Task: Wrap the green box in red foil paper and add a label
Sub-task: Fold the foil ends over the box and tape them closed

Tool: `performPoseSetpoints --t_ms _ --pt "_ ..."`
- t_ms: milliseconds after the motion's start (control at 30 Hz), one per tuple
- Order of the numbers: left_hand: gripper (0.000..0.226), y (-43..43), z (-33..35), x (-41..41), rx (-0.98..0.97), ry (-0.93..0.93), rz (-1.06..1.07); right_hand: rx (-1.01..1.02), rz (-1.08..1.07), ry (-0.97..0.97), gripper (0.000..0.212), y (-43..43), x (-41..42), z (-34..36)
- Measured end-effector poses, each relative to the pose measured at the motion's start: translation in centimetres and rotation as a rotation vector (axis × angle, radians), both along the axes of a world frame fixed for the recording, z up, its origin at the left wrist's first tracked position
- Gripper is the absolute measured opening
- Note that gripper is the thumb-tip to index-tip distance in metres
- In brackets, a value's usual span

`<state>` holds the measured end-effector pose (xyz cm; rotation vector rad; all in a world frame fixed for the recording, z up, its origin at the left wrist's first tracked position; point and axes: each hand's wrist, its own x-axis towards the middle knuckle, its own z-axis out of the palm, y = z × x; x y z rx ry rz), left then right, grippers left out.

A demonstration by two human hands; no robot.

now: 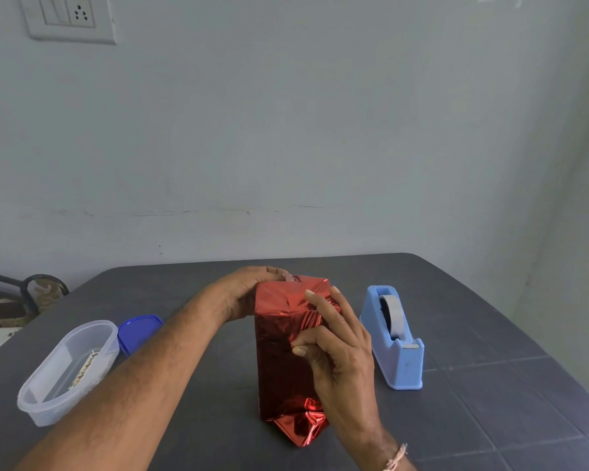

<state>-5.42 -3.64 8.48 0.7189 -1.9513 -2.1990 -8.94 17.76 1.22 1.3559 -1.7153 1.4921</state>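
A fold of red foil [308, 312] is being pinched by the fingers [312, 336] of the right hand [342, 355], high on the box [279, 365]. Its top is being gripped by the curled left hand [249, 290]. The box is being held upright on the table [490, 334], between a tape dispenser [393, 338] and a clear tub [45, 392]; the print on the tub's slip [84, 368] is too small to be read.

- The light is soft and even, and nothing is dark.
- The red foil [279, 362] shines in bright spots.
- Faint shadows lie on the table [473, 300].
- The edges look bent and a bit blurry.
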Motion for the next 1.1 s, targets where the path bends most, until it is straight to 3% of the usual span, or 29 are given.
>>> performPoseSetpoints --t_ms 100,267,500,600,733,900,1100 --pt "0.032 -0.1 0.2 -0.1 -0.025 0.018 0.015 0.005 -0.002 0.006 0.012 0.0 -0.1 0.0" --pt "0.013 -0.5 0.9 -1.0 -0.116 0.038 0.076 0.006 0.009 0.015 0.011 0.1 -0.2 -0.1" --pt "0.049 0.4 1.5 -0.4 -0.094 0.029 0.084 0.028 0.006 0.021 0.009 0.3 -0.2 0.1" --pt "0.074 0.4 2.6 0.1 -0.107 -0.017 0.037 0.033 0.005 0.012 0.008 0.3 -0.1 0.2" --pt "0.079 1.2 3.3 0.3 -0.262 -0.077 -0.032 0.048 -0.007 0.007 0.01 0.4 0.0 0.3" --pt "0.102 1.5 4.4 0.4 -0.218 -0.019 0.031 0.06 -0.018 -0.002 0.013 0.6 0.2 0.5" --pt "0.099 2.6 5.8 1.3 -0.43 -0.03 -0.031 0.091 -0.028 0.003 0.012 0.7 0.2 0.6"
